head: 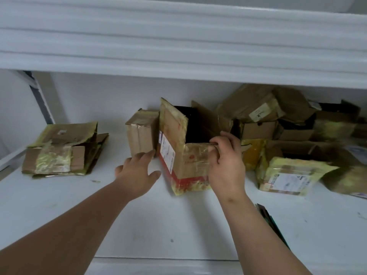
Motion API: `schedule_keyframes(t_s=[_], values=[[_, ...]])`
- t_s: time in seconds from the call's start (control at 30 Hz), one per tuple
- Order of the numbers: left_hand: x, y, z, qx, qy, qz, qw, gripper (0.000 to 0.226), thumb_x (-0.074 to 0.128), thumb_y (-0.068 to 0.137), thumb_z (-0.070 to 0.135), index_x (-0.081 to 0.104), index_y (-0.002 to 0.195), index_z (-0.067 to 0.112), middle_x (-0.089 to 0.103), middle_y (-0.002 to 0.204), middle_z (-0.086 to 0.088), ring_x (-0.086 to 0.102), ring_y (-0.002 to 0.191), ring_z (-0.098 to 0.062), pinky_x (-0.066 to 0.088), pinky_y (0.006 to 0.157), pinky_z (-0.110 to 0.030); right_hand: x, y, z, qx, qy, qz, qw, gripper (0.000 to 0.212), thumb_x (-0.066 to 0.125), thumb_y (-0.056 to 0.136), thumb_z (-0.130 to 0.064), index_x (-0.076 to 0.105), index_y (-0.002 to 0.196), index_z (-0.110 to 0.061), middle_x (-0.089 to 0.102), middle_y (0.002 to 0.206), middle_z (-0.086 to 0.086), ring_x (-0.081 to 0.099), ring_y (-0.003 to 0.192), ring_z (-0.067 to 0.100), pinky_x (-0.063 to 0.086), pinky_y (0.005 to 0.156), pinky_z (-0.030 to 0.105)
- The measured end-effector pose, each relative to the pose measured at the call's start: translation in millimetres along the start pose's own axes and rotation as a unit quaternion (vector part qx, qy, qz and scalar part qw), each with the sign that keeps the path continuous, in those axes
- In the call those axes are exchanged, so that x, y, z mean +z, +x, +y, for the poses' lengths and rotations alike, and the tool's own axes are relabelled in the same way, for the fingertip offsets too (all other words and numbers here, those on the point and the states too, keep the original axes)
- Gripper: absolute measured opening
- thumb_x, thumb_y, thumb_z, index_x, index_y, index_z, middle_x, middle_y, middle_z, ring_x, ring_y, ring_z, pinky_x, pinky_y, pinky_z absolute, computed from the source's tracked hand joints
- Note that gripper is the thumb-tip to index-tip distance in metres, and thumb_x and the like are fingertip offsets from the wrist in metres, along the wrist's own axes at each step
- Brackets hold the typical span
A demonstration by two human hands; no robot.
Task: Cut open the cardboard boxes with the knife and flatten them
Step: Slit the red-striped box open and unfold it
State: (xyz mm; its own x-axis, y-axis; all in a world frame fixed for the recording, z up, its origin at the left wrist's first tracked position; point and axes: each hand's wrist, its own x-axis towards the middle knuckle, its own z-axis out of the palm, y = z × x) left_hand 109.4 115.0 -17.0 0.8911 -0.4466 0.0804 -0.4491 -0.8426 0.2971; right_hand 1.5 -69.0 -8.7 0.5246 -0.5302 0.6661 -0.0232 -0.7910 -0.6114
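- Head view: an open cardboard box (184, 155) stands upright on the white table (139, 225), near the middle, its top flaps raised and its dark inside showing; yellowish tape and a red band wrap its lower part.
- The right hand (226, 165) grips the box's near top edge, fingers curled over the rim and thumb on the outer face.
- The left hand (137, 171) reaches toward the box's left side with fingers spread and relaxed, holding nothing; whether the fingertips touch the box cannot be told.
- A small closed box (142, 133) stands just beside the open one, on its left.
- A stack of flattened boxes (63, 151) lies well apart at the left.
- A heap of taped boxes (288, 124) crowds the right.
- No knife can be made out.
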Motion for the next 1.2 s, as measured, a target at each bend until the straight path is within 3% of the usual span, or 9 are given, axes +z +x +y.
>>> schedule_keyframes(t_s=[0.23,0.43,0.53,0.67,0.8,0.9,1.0,1.1,1.2], values=[[1.2,-21.1,1.4,-0.058,-0.23,-0.038,0.971,0.08,0.051,0.088,0.065,0.013,0.154,0.04,0.023,0.161,-0.001,0.03,0.143,-0.03,0.032,0.113,-0.051,-50.5,-16.7,-1.1,0.053,0.101,0.041,0.993,0.015,0.054,0.099,-0.011,0.06,0.112,-0.015,0.046,0.126,0.004,0.045,0.096,-0.009,0.032,0.084,-0.002],[-11.8,-54.0,-6.3,-0.06,-0.42,-0.015,0.905,0.068,0.054,0.077,0.078,0.034,0.137,0.054,0.057,0.124,0.019,0.057,0.115,-0.018,0.045,0.098,-0.044,-79.3,-40.0,-8.7,0.099,0.174,0.07,0.977,0.01,0.046,0.098,-0.036,0.051,0.103,-0.043,0.055,0.119,0.001,0.054,0.113,0.015,0.047,0.1,0.038],[-13.8,-68.5,-18.4,-0.063,-0.429,-0.003,0.901,0.079,0.06,0.06,0.087,0.046,0.129,0.052,0.068,0.114,0.015,0.065,0.106,-0.016,0.049,0.097,-0.046,-88.3,-53.3,-14.4,0.147,0.223,0.047,0.963,0.013,0.047,0.096,-0.04,0.052,0.105,-0.048,0.057,0.123,-0.002,0.057,0.115,0.014,0.048,0.101,0.045],[-28.1,-93.7,-12.9,-0.098,-0.387,0.066,0.914,0.065,0.064,0.079,0.067,0.047,0.136,0.042,0.061,0.122,0.008,0.058,0.111,-0.022,0.045,0.092,-0.038,-97.1,-68.8,-20.1,0.159,0.288,-0.015,0.944,0.044,0.06,0.093,-0.03,0.043,0.115,-0.064,0.049,0.138,-0.011,0.049,0.127,0.01,0.045,0.108,0.042],[-45.9,-106.9,-16.3,-0.105,-0.303,0.128,0.939,0.081,0.062,0.081,0.064,0.032,0.148,0.031,0.056,0.135,0.0,0.054,0.122,-0.031,0.043,0.093,-0.042,-86.6,-75.9,-23.8,0.209,0.315,-0.017,0.926,0.081,0.073,0.088,-0.011,0.025,0.143,-0.046,0.03,0.145,-0.016,0.051,0.119,0.001,0.048,0.102,0.028],[-49.8,-111.9,-24.4,-0.146,-0.249,0.115,0.95,0.089,0.066,0.078,0.065,0.026,0.143,0.021,0.051,0.139,-0.011,0.052,0.122,-0.037,0.044,0.096,-0.047,-74.8,-74.9,-19.5,0.238,0.25,-0.071,0.936,0.053,0.073,0.088,-0.014,0.043,0.127,-0.032,0.04,0.133,-0.007,0.06,0.102,0.004,0.053,0.078,0.014],[-40.7,-114.4,-21.5,-0.192,-0.173,0.058,0.964,0.071,0.062,0.082,0.064,0.031,0.127,0.018,0.049,0.134,-0.016,0.053,0.115,-0.04,0.044,0.094,-0.048,-67.3,-78.3,-3.5,0.258,0.189,-0.189,0.928,0.011,0.061,0.097,-0.022,0.064,0.107,-0.021,0.065,0.104,-0.007,0.064,0.099,0.015,0.05,0.082,0.022],[-39.6,-112.3,0.2,-0.178,-0.146,-0.002,0.973,0.06,0.061,0.085,0.059,0.043,0.125,0.017,0.047,0.136,-0.014,0.052,0.114,-0.034,0.042,0.094,-0.041,-69.9,-79.5,16.1,0.31,0.251,-0.282,0.873,0.028,0.053,0.099,-0.039,0.065,0.121,-0.027,0.071,0.112,-0.009,0.062,0.112,0.011,0.045,0.104,0.035],[-46.1,-115.8,34.2,-0.116,-0.191,-0.075,0.972,0.062,0.071,0.077,0.059,0.054,0.128,0.028,0.035,0.152,-0.005,0.04,0.133,-0.026,0.037,0.103,-0.038,-79.3,-67.3,34.9,0.353,0.362,-0.331,0.797,0.028,0.054,0.099,-0.039,0.058,0.127,-0.038,0.074,0.112,-0.005,0.07,0.106,0.017,0.049,0.102,0.042]])
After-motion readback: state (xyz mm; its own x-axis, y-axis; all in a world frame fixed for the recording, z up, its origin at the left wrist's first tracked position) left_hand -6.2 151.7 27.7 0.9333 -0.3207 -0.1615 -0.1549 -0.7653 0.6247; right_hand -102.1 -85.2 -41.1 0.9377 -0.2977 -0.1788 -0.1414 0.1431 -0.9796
